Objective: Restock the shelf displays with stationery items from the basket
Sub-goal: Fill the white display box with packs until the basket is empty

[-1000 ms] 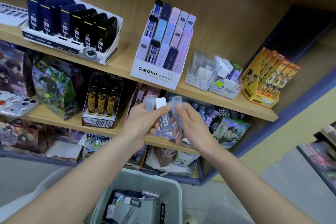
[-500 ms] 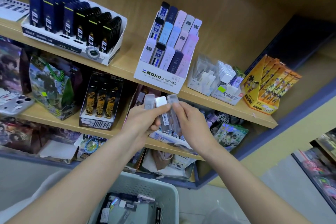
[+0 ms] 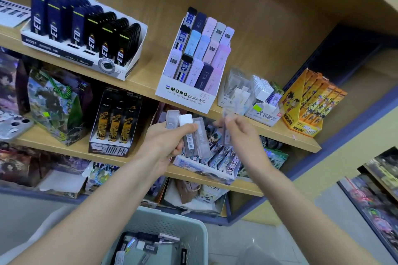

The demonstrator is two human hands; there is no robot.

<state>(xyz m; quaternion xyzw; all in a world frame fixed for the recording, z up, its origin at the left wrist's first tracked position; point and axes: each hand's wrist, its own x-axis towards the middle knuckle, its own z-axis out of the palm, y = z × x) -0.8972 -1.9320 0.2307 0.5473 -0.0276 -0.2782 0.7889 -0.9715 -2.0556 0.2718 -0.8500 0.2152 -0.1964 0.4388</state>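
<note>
My left hand (image 3: pixel 165 137) grips a fan of three clear lead cases (image 3: pixel 189 135) with white and grey caps, held in front of the shelf edge. To its right, my right hand (image 3: pixel 239 133) pinches a single clear lead case (image 3: pixel 227 127), apart from the bundle and just below the clear display tray (image 3: pixel 233 90) of similar cases on the upper shelf. The pale green basket (image 3: pixel 183 224) sits at the bottom centre with several more stationery packs inside.
On the upper shelf (image 3: pixel 146 80) stand a black lead-case display (image 3: pixel 86 34), a MONO graph MG box (image 3: pixel 193 62), a white refill box (image 3: pixel 263 101) and an orange cartoon box (image 3: pixel 310 103). The lower shelf holds gift bags, boxed pens and card packs.
My right hand has pulled one clear case off the bundle and moved it right and up toward the clear tray. The left hand keeps the other cases.
</note>
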